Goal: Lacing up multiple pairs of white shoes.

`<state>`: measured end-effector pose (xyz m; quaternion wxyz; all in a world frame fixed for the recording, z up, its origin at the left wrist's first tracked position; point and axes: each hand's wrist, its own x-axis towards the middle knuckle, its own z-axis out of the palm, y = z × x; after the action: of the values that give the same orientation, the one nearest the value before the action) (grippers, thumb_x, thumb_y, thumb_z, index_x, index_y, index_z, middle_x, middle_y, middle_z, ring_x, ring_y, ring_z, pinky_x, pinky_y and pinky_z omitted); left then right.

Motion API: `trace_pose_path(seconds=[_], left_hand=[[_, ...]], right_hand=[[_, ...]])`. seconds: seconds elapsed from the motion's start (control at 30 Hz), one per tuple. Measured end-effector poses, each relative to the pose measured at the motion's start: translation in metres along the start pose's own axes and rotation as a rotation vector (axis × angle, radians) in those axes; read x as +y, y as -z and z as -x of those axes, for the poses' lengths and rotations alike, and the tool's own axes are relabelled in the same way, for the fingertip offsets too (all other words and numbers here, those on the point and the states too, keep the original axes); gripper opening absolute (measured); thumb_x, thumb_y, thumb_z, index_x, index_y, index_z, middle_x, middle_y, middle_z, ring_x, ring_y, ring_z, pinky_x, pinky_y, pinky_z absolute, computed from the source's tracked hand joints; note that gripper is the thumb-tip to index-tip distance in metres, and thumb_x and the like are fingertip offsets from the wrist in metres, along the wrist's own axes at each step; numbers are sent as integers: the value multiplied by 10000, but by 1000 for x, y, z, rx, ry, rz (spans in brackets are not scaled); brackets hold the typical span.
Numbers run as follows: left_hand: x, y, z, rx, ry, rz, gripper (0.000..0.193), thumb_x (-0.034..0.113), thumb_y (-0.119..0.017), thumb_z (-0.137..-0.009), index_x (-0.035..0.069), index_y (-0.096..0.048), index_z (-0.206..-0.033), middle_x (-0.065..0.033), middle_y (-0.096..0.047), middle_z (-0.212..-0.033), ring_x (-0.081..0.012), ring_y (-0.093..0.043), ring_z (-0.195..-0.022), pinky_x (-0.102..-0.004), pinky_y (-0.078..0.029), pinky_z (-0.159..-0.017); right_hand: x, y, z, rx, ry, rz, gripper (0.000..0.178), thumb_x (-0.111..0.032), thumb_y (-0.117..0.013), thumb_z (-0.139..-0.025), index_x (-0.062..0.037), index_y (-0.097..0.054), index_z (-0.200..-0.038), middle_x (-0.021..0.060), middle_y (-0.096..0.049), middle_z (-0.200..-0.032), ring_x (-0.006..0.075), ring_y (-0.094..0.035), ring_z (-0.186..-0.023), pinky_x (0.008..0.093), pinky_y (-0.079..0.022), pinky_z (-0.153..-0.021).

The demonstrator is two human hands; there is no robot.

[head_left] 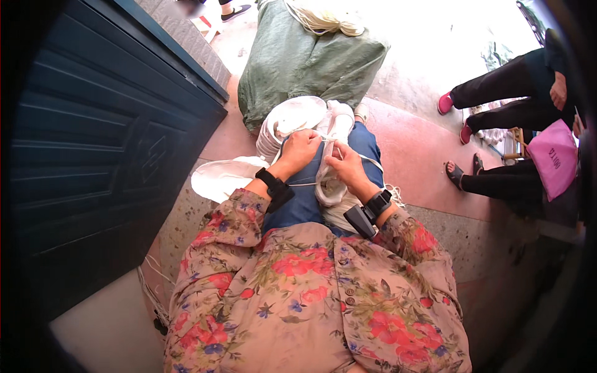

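A white shoe (328, 168) lies lengthwise across my blue-trousered lap, its opening toward me. My left hand (301, 148) is closed at the shoe's left side, with the fingers at a thin white lace. On the other side my right hand (347, 164) pinches the same white lace close to the shoe's upper. The two hands almost meet over the shoe. A loose length of white cord (373, 161) runs past my right hand, and another stretch crosses my lap below the left hand. The fingertips partly hide where the lace passes.
Stacked white pieces (268, 138) and a flat white piece (225, 179) lie by my left knee. Ahead stands a large green sack (305, 62) with a cord bundle (323, 20) on top. A dark blue door (118, 137) is at left. People sit at right, one with a pink bag (552, 160).
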<state>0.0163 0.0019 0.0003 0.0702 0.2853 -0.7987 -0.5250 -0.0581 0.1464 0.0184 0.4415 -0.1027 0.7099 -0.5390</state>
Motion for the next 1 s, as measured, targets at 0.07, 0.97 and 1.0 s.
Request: trace_pose_path(seconds=[0.07, 0.97, 1.0], left_hand=[[3, -3, -1, 8, 12, -68, 238, 273, -545, -809, 63, -648, -855, -153, -647, -792, -326, -622, -760, -411, -477, -682], [9, -33, 3, 105, -270, -340, 148, 174, -515, -837, 63, -605, -799, -137, -615, -760, -328, -592, -752, -449, -443, -664], [9, -30, 1, 79, -224, -302, 132, 159, -514, -830, 59, -600, -833, -145, -614, -810, -337, -591, -756, -449, -453, -668]], right_hand=[[-5, 0, 3, -18, -2, -53, 451, -32, -608, -774, -7, -499, -1210, 67, -636, -983, 107, -585, -818, 235, -472, -680], [-2, 11, -20, 100, 475, 1113, 120, -113, -505, -796, -20, -474, -865, 177, -610, -679, 350, -628, -641, 441, -495, -541], [-3, 9, -17, 105, 525, 1086, 121, -120, -499, -796, -17, -473, -854, 176, -609, -673, 347, -625, -622, 442, -490, -520]])
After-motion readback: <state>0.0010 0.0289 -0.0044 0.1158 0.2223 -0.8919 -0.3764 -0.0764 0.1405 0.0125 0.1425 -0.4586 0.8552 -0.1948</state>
